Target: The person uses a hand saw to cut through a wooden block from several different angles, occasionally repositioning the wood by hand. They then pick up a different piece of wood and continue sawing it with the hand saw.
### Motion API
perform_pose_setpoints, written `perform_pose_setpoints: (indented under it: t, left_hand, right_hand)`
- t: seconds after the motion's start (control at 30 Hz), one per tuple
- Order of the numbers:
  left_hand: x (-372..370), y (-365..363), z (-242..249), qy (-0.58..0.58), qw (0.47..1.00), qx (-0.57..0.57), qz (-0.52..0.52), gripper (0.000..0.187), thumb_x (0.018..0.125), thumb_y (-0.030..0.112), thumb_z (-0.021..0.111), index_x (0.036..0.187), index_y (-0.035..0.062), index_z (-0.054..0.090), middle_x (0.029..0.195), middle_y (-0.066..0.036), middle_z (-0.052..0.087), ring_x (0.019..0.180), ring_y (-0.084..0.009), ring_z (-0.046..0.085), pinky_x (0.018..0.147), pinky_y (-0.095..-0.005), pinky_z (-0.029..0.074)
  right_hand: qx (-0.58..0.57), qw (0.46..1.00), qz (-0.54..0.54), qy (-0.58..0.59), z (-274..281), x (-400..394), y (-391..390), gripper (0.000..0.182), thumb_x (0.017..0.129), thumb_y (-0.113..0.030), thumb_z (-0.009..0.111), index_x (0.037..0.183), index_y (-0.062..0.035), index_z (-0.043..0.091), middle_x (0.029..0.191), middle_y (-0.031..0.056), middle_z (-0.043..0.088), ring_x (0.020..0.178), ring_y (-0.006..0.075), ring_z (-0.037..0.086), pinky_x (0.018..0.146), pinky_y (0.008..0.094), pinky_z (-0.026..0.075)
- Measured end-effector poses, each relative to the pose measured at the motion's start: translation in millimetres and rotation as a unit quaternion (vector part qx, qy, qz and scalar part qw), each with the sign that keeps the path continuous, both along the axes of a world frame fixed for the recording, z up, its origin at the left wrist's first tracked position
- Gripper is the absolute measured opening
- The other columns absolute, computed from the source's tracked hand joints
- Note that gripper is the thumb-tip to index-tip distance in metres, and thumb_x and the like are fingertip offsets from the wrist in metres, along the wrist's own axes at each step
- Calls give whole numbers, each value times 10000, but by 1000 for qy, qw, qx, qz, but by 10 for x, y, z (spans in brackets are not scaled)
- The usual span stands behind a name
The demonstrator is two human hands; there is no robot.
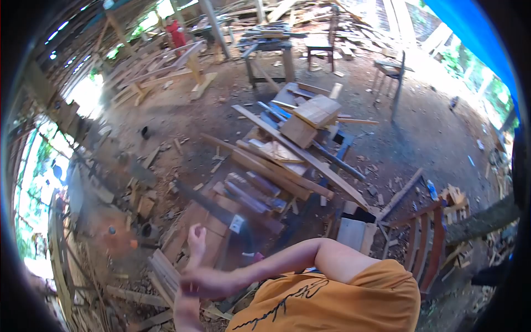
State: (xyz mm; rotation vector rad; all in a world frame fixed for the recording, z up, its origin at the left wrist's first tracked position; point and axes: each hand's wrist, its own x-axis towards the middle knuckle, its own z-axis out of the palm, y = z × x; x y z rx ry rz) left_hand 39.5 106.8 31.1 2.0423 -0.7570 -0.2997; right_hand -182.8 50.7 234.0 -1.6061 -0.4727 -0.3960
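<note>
My left hand (197,237) is raised in front of my body at lower left, its fingers curled in with nothing seen in them. My right arm reaches across my orange shirt (332,301). My right hand (207,282), smeared by motion, overlaps my left forearm (188,311) below the wrist; its fingers do not show clearly. Just beyond my left hand lie wide reddish-brown boards (207,221). A long dark piece (202,200) slants across them, near a small whitish item (237,223). Several short wood pieces (246,193) lie farther out.
A pile of planks with a wooden block (318,110) stands ahead. Beyond are a workbench (289,63), chairs (394,72) and a timber frame (193,61). A person in red (176,34) is far back. A slatted wooden piece (428,240) stands at right; offcuts litter the ground.
</note>
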Motion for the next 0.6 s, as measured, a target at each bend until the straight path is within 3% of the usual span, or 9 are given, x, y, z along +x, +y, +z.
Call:
perform_pose_setpoints:
  t: [0.03, 0.1, 0.2, 0.27, 0.3, 0.37, 0.43, 0.57, 0.6]
  left_hand:
    - [12, -61, 300, -68, 997, 23, -17, 306, 878, 190, 675, 1140, 51, 599, 996, -94, 629, 904, -215, 602, 845, -348, 489]
    - [95, -149, 731, -102, 993, 55, -28, 329, 862, 180, 677, 1154, 53, 590, 995, -106, 623, 912, -235, 601, 851, -366, 485]
    - [232, -165, 996, -172, 977, 107, -71, 372, 831, 165, 682, 1173, 66, 573, 1001, -123, 609, 941, -274, 595, 867, -401, 474]
    - [284, -137, 1108, -219, 963, 127, -88, 391, 816, 160, 686, 1178, 76, 566, 1009, -126, 602, 962, -294, 590, 877, -419, 467]
    - [268, -124, 1174, -226, 958, 144, -102, 384, 816, 164, 684, 1173, 84, 567, 1026, -134, 600, 988, -307, 584, 888, -432, 460]
    - [254, -125, 1258, -237, 953, 157, -108, 377, 816, 167, 681, 1167, 92, 567, 1043, -141, 597, 1015, -320, 578, 899, -445, 454]
    - [250, -108, 1256, -243, 939, 197, -144, 376, 812, 175, 686, 1161, 101, 569, 1045, -142, 594, 1015, -323, 577, 902, -447, 454]
    - [226, -86, 1115, -294, 924, 156, -191, 383, 784, 188, 715, 1134, 91, 595, 1063, -157, 605, 1037, -356, 567, 923, -453, 449]
    - [232, -98, 1051, -288, 924, 148, -202, 378, 778, 186, 720, 1124, 88, 601, 1067, -162, 606, 1042, -362, 564, 927, -453, 447]
  right_hand:
    - [48, 994, 101, 13, 330, -134, 123, 167, 904, -162, 611, 971, -13, 576, 929, 160, 586, 842, 314, 606, 712, 414, 498]
    - [25, 991, 112, -71, 606, -259, 439, 243, 948, -243, 589, 948, 0, 577, 906, 177, 577, 911, 358, 579, 792, 418, 478]
    - [-5, 986, 125, -110, 711, -316, 721, 277, 866, -259, 655, 905, -6, 547, 953, 164, 534, 898, 344, 571, 762, 428, 472]
    - [-33, 982, 143, -117, 773, -292, 736, 614, 858, -517, 692, 1200, -37, 518, 839, 221, 660, 766, 321, 652, 659, 460, 475]
    - [-39, 981, 148, -120, 790, -276, 733, 614, 858, -517, 692, 1200, -37, 518, 839, 221, 660, 766, 321, 652, 659, 460, 475]
    - [-16, 981, 191, 21, 823, -244, 729, 284, 847, -245, 663, 905, 7, 547, 904, 165, 545, 891, 316, 568, 752, 412, 468]
    - [-4, 973, 227, 42, 753, -158, 792, 277, 846, -237, 660, 881, 13, 548, 853, 159, 546, 853, 304, 562, 750, 402, 464]
    - [6, 958, 282, 47, 469, 122, 1129, 302, 887, -259, 630, 795, 20, 557, 739, 137, 549, 738, 274, 543, 722, 396, 446]
    - [12, 966, 254, 52, 467, 110, 1076, 302, 887, -259, 630, 795, 20, 557, 739, 137, 549, 738, 274, 543, 722, 396, 446]
